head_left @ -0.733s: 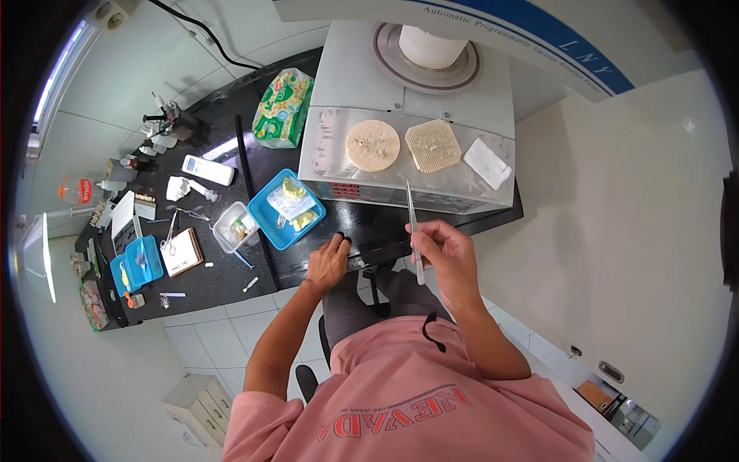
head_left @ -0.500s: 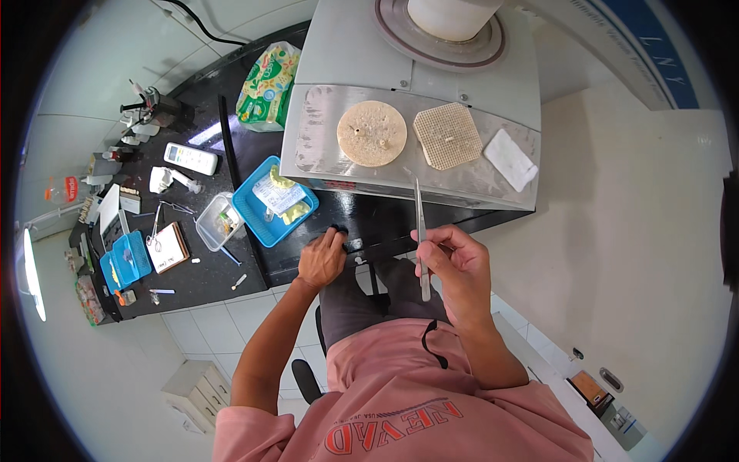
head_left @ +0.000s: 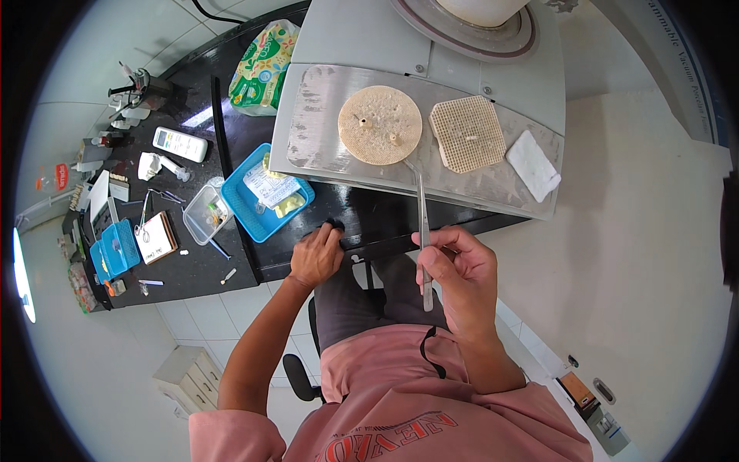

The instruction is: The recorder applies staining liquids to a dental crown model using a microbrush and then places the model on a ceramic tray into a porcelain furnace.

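Metal tweezers [head_left: 423, 208] with a bent tip are held between the thumb and fingers of my right hand [head_left: 465, 279]. Their tip reaches the near right edge of a round, beige firing tray [head_left: 380, 115]; whether it touches, I cannot tell. Two small pegs stand up from that tray. Beside it lies a square honeycomb tray [head_left: 469, 132] with a small pale piece on it. My left hand [head_left: 317, 256] rests at the black counter's front edge, its fingers curled over something dark that I cannot make out.
Both trays and a folded white cloth [head_left: 533, 165] lie on the metal shelf of a grey furnace [head_left: 354, 38]. Leftward on the counter are a blue basket [head_left: 264, 231], a clear container [head_left: 198, 231], a notepad [head_left: 156, 237], a remote control [head_left: 180, 144] and a green tissue pack [head_left: 262, 69].
The view has shifted closer to the furnace shelf, so the trays look larger. The tweezers' tip now appears nearer the round tray's edge. My left hand stays at the counter edge.
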The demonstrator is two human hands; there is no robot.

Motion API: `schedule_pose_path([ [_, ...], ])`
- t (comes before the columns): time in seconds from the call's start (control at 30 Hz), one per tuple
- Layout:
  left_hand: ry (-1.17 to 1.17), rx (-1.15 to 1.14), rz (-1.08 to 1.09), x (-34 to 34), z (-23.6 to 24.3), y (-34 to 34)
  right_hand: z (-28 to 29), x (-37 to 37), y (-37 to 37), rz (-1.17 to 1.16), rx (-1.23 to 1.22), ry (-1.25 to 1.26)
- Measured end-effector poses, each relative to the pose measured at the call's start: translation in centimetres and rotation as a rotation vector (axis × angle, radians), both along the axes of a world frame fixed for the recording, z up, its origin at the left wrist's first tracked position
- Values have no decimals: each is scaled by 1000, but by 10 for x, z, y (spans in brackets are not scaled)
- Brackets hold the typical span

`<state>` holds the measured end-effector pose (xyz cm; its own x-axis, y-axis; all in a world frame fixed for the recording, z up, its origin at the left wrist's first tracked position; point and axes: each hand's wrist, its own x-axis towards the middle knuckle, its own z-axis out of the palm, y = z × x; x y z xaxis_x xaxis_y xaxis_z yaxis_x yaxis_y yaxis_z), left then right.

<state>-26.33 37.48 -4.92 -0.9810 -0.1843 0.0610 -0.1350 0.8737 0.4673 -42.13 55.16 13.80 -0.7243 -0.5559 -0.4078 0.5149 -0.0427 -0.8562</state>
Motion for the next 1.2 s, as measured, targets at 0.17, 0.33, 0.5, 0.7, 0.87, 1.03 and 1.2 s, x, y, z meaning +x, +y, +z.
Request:
schedule_pose_path([
  [0.17,0,5,12,0,1,1,3,-2,-3,2,25,-12],
  [0.33,-16,4,13,1,1,1,0,-3,-3,15,18,-14],
  [0.5,-76,-36,8,2,-1,1,1,-4,-4,16,42,-20],
  [0.7,-80,-41,7,3,-1,0,2,0,-6,-5,31,-26],
  [0.87,-78,-39,1,2,1,0,3,-1,-11,-5,16,-30],
  [1.03,-56,-45,1,2,0,0,1,-1,-11,1,17,-27],
  [1.2,-78,-44,0,4,-1,0,-1,-3,-11,4,30,-21],
])
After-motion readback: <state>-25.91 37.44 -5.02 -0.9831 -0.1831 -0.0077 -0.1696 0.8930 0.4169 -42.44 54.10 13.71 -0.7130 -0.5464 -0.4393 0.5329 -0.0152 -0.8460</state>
